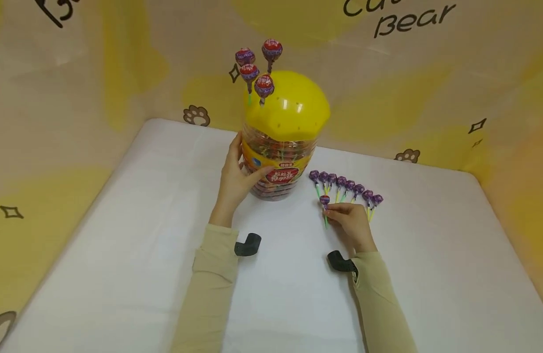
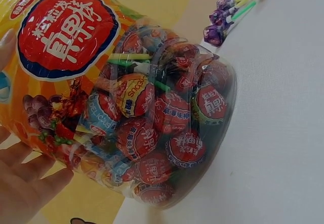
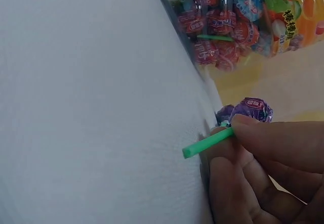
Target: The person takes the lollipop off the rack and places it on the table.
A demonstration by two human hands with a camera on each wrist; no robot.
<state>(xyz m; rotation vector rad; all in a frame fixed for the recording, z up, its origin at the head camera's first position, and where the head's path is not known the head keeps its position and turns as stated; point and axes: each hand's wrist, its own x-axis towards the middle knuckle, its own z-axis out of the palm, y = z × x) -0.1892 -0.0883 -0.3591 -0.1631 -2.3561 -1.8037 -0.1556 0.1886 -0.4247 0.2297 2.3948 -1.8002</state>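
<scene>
A clear plastic candy jar (image 1: 260,184) stands on the table, filled with wrapped lollipops (image 2: 136,138) and topped by a domed yellow lid (image 1: 298,110). Several red-and-purple lollipops (image 1: 264,86) stand upright in the lid's left side. My left hand (image 1: 236,181) grips the jar's left side, thumb across the front near the label (image 1: 282,175), other fingers partly hidden behind. My right hand (image 1: 354,223) pinches one purple lollipop (image 1: 324,199) by its green stick (image 3: 208,143), just above the table and to the right of the jar. Its wrapped head points away from me.
Several purple lollipops (image 1: 341,181) lie in a row to the jar's right, just beyond my right hand. The white table (image 1: 135,235) ends against a patterned yellow and beige cloth backdrop (image 1: 201,59). A black curved piece shows at each wrist.
</scene>
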